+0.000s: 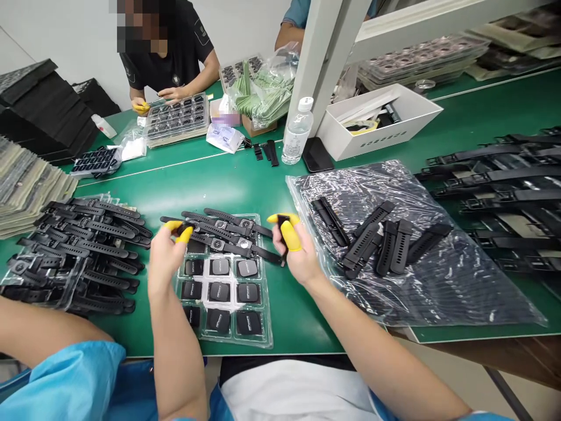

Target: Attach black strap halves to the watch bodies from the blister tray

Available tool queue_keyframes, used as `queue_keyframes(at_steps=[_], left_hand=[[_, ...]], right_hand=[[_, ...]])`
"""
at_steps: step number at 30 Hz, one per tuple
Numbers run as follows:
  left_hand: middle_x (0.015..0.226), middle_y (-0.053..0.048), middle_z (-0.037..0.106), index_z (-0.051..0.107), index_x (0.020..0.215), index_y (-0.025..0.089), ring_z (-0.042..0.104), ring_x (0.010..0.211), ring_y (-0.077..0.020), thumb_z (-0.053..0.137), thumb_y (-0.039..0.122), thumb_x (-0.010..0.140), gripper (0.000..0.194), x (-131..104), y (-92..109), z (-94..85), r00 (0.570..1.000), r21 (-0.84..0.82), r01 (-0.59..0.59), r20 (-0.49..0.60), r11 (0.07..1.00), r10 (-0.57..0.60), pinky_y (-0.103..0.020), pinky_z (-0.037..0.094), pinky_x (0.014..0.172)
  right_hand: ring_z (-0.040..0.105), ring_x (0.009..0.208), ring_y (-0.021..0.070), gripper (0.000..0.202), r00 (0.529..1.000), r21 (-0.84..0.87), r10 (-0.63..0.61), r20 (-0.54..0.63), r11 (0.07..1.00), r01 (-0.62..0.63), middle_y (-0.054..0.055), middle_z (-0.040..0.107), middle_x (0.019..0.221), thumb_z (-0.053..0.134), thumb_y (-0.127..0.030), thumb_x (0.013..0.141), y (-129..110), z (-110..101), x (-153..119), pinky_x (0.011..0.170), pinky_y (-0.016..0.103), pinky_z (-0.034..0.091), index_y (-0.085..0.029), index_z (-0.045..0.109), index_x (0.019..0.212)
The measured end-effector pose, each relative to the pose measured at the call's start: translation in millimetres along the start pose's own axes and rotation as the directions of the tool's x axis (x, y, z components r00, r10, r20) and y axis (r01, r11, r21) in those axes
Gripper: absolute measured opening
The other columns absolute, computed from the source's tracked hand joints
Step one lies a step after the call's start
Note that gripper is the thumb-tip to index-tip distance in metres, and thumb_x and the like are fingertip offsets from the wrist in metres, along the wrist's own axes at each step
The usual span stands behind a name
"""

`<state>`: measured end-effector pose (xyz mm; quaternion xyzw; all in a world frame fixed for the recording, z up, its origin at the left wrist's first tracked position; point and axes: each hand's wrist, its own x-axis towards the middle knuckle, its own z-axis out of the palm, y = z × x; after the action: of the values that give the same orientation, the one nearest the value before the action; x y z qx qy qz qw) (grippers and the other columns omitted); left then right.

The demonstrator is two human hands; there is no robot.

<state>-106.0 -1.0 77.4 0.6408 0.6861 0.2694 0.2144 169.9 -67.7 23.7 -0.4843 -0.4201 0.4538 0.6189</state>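
My left hand, with yellow finger cots on thumb and forefinger, is closed in a pinch over the tray's far left. Something small and dark is between its fingertips, mostly hidden. My right hand, also in yellow finger cots, pinches a black watch strap at the tray's far right. Between the hands, several smartwatches with black straps lie side by side across the far end of a clear plastic tray. Square black watch pieces sit in the nearer compartments.
At left lies a pile of strapped watches; at right, loose straps rest on a plastic bag. Beyond stand a water bottle, phone and white box. A co-worker works across the green table.
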Motion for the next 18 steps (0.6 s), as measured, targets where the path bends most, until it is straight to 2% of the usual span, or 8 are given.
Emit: queue_keyframes(at_steps=[2,4,7,10,12,14,16,18], left_hand=[[0.108,-0.01,0.076,0.065,0.104,0.018,0.071,0.104,-0.0257,0.071,0.043,0.083,0.033,0.3,11.0,25.9,0.999,-0.346,-0.046,-0.008,0.937,0.046,-0.036,0.056,0.089],[0.113,-0.011,0.076,0.058,0.103,0.019,0.073,0.101,-0.0254,0.073,0.043,0.082,0.035,-5.1,23.7,53.8,0.995,-0.586,-0.024,0.068,0.81,0.078,-0.035,0.059,0.082],[0.109,-0.011,0.076,0.051,0.109,0.021,0.075,0.092,-0.0221,0.067,0.039,0.092,0.03,-18.7,36.1,85.4,0.953,-0.681,0.017,0.232,0.732,0.194,-0.036,0.061,0.081],[0.12,-0.013,0.072,0.051,0.119,0.019,0.071,0.113,-0.0228,0.057,0.03,0.099,0.023,-28.0,37.3,96.9,0.914,-0.607,-0.156,0.211,0.78,0.347,-0.041,0.056,0.104],[0.13,-0.015,0.069,0.054,0.126,0.017,0.067,0.123,-0.0238,0.052,0.025,0.102,0.025,-29.7,36.0,94.9,0.86,-0.454,-0.258,0.294,0.853,0.417,-0.04,0.052,0.111],[0.139,-0.015,0.066,0.057,0.134,0.014,0.062,0.133,-0.024,0.047,0.02,0.103,0.032,-30.0,36.5,88.9,0.791,-0.307,-0.372,0.388,0.876,0.472,-0.039,0.048,0.118],[0.147,-0.015,0.063,0.057,0.141,0.01,0.056,0.14,-0.0244,0.044,0.014,0.103,0.041,-31.1,39.6,82.6,0.74,-0.166,-0.476,0.455,0.863,0.496,-0.038,0.044,0.122],[0.153,-0.013,0.059,0.055,0.148,0.01,0.053,0.144,-0.0241,0.042,0.009,0.101,0.049,-33.6,43.6,77.8,0.712,-0.049,-0.547,0.498,0.835,0.496,-0.037,0.043,0.123]], right_hand=[[0.038,0.05,0.0104,0.055,0.964,0.224,0.191,0.186,0.947,-0.231,-0.001,0.052,0.072,0.051,-0.074,0.097,0.2,16.1,-9.3,0.048,0.027,0.033,-0.021,0.065,0.096],[0.037,0.048,0.0091,0.057,0.912,0.305,0.302,0.279,0.872,-0.382,-0.002,0.051,0.068,0.059,-0.076,0.09,1.7,27.4,-16.0,0.046,0.026,0.03,-0.02,0.065,0.088],[0.041,0.048,0.009,0.056,0.888,0.287,0.372,0.269,0.849,-0.443,-0.002,0.055,0.066,0.073,-0.074,0.081,4.6,33.0,-22.3,0.045,0.025,0.031,-0.02,0.064,0.083],[0.047,0.049,0.0105,0.053,0.902,0.231,0.385,0.197,0.876,-0.424,-0.002,0.06,0.067,0.086,-0.068,0.071,7.3,28.4,-23.0,0.045,0.025,0.035,-0.021,0.065,0.085],[0.05,0.051,0.0111,0.051,0.913,0.182,0.38,0.15,0.897,-0.403,-0.001,0.063,0.07,0.092,-0.06,0.067,9.4,24.1,-20.5,0.047,0.025,0.039,-0.021,0.066,0.087],[0.052,0.053,0.0121,0.048,0.92,0.143,0.376,0.11,0.91,-0.389,0.0,0.064,0.069,0.094,-0.056,0.065,11.4,21.3,-18.3,0.049,0.026,0.041,-0.021,0.067,0.086],[0.053,0.054,0.0132,0.043,0.92,0.116,0.371,0.126,0.916,-0.385,0.001,0.064,0.067,0.091,-0.053,0.068,12.7,20.6,-18.8,0.049,0.027,0.041,-0.022,0.068,0.086],[0.05,0.052,0.012,0.031,0.914,0.09,0.356,0.194,0.921,-0.378,0.0,0.062,0.064,0.082,-0.049,0.078,13.0,21.3,-22.0,0.049,0.026,0.04,-0.023,0.068,0.085]])
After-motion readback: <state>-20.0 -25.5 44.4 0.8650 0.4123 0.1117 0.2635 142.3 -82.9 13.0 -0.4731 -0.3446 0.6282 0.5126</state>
